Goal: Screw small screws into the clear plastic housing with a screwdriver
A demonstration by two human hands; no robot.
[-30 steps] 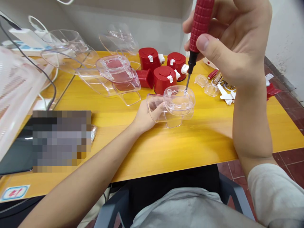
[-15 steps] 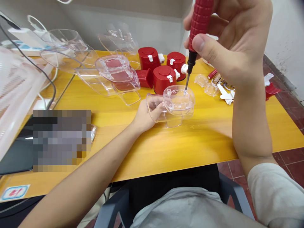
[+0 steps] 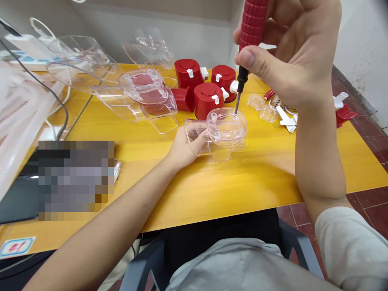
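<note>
My left hand [image 3: 189,141] is closed around the side tube of a clear plastic housing [image 3: 227,135], steadying it on the table. In my right hand [image 3: 291,56] is a screwdriver [image 3: 253,24] with a ribbed red handle and a black collar, held upright. Its thin metal shaft reaches down into the far right of the housing's oval top. Whether a screw sits under the tip is too small to see. Just behind the housing stands a red round part [image 3: 208,101] with white tabs.
More red parts [image 3: 187,72] stand behind, and several clear housings [image 3: 142,87] lie to the left. On the right are small clear caps [image 3: 268,113], white pieces [image 3: 286,119] and a red scoop-like piece [image 3: 345,115]. Cables and a power strip [image 3: 28,44] occupy the back left.
The view has shifted slightly, moving everything a little left in the picture. Both hands keep their hold, and the screwdriver stays in the housing's top.
</note>
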